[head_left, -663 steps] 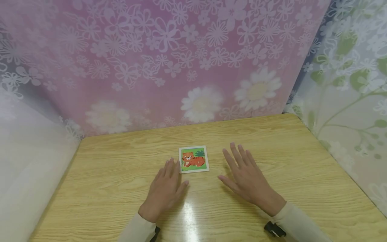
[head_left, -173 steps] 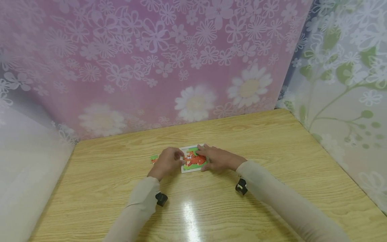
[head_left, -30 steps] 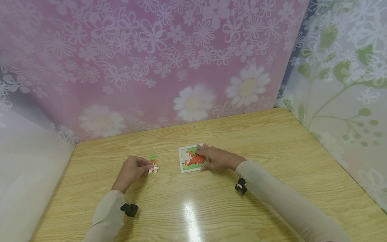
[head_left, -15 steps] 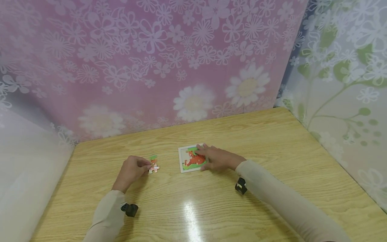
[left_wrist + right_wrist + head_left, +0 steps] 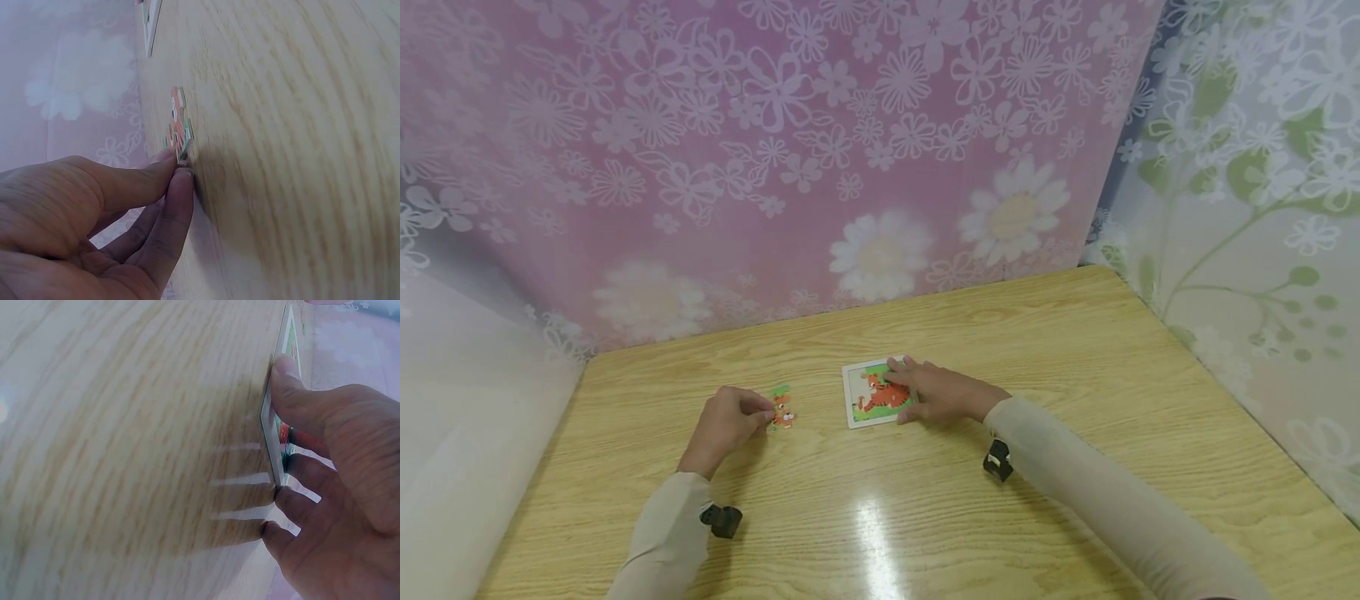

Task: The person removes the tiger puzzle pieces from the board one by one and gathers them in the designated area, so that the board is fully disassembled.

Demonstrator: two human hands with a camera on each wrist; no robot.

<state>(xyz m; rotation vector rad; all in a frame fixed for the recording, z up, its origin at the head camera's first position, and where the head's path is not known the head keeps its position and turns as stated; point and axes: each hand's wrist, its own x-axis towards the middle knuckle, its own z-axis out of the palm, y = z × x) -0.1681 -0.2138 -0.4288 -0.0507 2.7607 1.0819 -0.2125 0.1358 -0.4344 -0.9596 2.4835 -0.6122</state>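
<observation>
In the head view, my left hand (image 5: 727,423) pinches a small jigsaw piece (image 5: 785,420) with part of a tiger's face on it. Thumb and index finger grip its edge, close over the table, as the left wrist view shows. Just behind lies another jigsaw piece (image 5: 781,391), green and orange. To the right is the white-framed tiger jigsaw puzzle (image 5: 854,421), with bare pale backing at its upper left. My right hand (image 5: 950,393) holds the puzzle's right side, thumb on the near edge and fingers bent over the picture and the right edge.
The wooden table (image 5: 1000,517) runs back to a pink flowered curtain (image 5: 760,208). A pale curtain with green leaves (image 5: 1262,250) hangs on the right, and a whitish sheet (image 5: 475,442) on the left. Each wrist wears a small black camera.
Earlier the puzzle was whole; then pieces came out of its left side, and my left hand carried one leftward. In the last half second that piece has turned in my fingers. My right hand stays put.
</observation>
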